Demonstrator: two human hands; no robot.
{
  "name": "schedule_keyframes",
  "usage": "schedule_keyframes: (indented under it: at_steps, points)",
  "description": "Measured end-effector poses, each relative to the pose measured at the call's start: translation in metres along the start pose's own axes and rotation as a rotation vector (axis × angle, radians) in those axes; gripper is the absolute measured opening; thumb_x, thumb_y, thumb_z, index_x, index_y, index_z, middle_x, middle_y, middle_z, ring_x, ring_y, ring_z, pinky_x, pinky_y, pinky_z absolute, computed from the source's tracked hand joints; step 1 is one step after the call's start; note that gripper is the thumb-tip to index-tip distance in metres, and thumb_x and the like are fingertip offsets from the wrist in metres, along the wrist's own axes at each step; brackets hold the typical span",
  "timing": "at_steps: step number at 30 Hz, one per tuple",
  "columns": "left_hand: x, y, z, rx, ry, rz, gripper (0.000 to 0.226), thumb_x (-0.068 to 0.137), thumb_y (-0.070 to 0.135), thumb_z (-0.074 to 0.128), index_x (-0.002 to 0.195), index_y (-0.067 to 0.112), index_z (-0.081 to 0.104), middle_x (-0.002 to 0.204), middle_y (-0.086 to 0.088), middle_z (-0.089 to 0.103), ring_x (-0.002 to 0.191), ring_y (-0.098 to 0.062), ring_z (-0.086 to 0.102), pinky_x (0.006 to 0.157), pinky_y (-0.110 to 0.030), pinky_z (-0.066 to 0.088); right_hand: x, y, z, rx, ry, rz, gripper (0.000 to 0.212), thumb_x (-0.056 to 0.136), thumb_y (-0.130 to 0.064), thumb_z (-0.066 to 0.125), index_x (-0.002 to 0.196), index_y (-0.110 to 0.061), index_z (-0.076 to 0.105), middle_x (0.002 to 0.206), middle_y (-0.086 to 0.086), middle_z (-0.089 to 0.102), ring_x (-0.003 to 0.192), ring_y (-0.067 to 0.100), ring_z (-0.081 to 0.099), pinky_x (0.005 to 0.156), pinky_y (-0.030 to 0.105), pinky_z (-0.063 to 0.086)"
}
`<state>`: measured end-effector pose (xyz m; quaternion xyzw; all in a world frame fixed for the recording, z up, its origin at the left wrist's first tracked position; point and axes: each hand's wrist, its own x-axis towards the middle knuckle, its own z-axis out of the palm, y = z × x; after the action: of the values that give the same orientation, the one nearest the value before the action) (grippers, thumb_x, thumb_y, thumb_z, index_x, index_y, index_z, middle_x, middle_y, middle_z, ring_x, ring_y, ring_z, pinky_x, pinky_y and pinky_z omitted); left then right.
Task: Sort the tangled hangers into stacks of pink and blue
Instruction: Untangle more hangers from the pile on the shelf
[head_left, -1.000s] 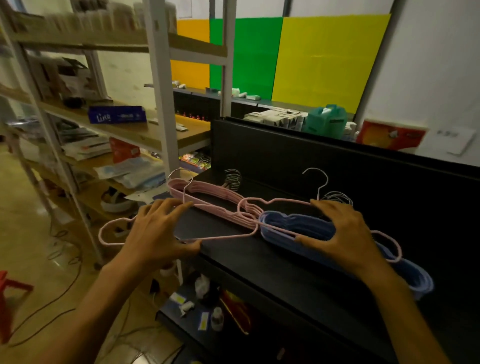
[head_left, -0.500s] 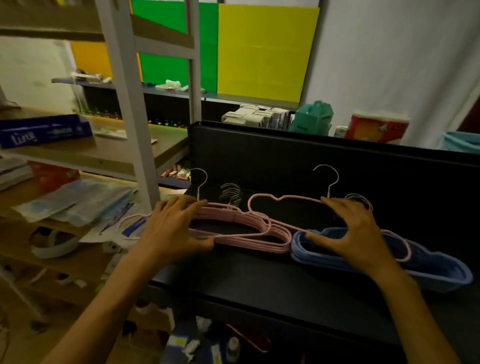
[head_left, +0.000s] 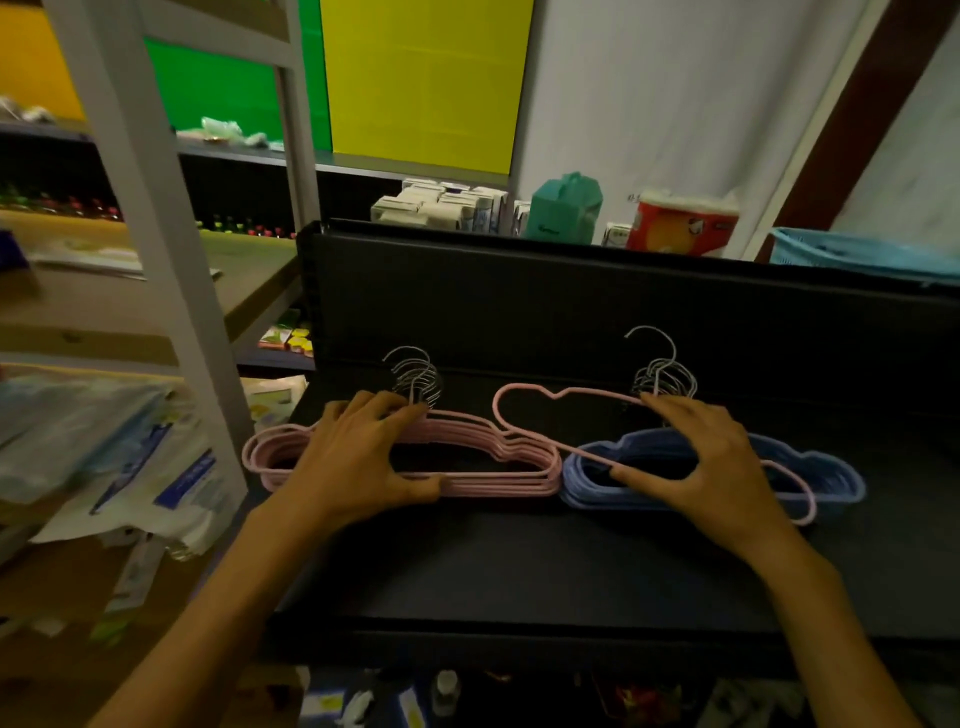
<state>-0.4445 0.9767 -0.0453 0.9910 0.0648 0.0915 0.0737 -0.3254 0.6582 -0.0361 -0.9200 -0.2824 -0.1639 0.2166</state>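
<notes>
The left hand (head_left: 353, 462) has squared the pink stack (head_left: 493, 467) on the bench (head_left: 519, 571), fingers spread flat; the right hand (head_left: 711, 462), fingers spread, now presses one stray pink hanger (head_left: 524, 400) on the blue stack (head_left: 831, 467).

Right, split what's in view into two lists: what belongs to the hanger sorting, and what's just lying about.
Part of the job:
pink stack, under the left hand
blue stack, under the right hand
stray pink hanger lying across the blue stack

Lying about:
teal bag
red pack
white boxes
blue basket
papers on the shelf

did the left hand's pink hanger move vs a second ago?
Yes. The pink hanger under the left hand went right, off the table edge onto the pink stack.
</notes>
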Motion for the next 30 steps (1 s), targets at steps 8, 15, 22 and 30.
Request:
schedule_keyframes:
  at_steps: [8,15,22,30]
  points:
    - [0.001,0.008,-0.003,0.015,-0.104,-0.018,0.093,0.071,0.076,0.053,0.147,0.036,0.019,0.15,0.004,0.027,0.136,-0.018,0.024,0.113,-0.043,0.016,-0.001,-0.001,0.0,0.016,-0.009,-0.017,0.085,0.065,-0.055,0.074,0.139,-0.025,0.042,0.138,0.004,0.046,0.127,0.019,0.038,0.106,0.037,0.031]
    - [-0.019,0.013,-0.02,0.167,-0.112,-0.112,0.085,0.079,0.065,0.054,0.148,0.033,0.017,0.154,0.002,0.019,0.14,-0.02,0.018,0.115,-0.044,0.015,0.012,-0.023,0.007,-0.05,-0.101,-0.09,0.093,0.059,-0.076,0.054,0.138,-0.028,0.042,0.141,-0.001,0.044,0.13,0.017,0.036,0.107,0.031,0.023]
    - [-0.049,-0.02,-0.039,0.2,-0.08,-0.2,0.079,0.084,0.062,0.051,0.148,0.032,0.017,0.153,0.002,0.024,0.14,-0.02,0.02,0.114,-0.043,0.02,0.03,-0.068,0.022,-0.062,-0.114,-0.236,0.091,0.065,-0.07,0.066,0.138,-0.023,0.043,0.139,0.001,0.046,0.128,0.018,0.037,0.102,0.024,0.017]
    - [-0.064,-0.069,-0.055,0.152,0.016,-0.166,0.077,0.083,0.063,0.05,0.147,0.031,0.021,0.153,0.003,0.026,0.139,-0.02,0.023,0.113,-0.042,0.024,0.041,-0.144,0.05,-0.075,-0.171,-0.288,0.086,0.07,-0.066,0.064,0.141,-0.026,0.038,0.141,-0.002,0.041,0.129,0.015,0.033,0.107,0.029,0.023]
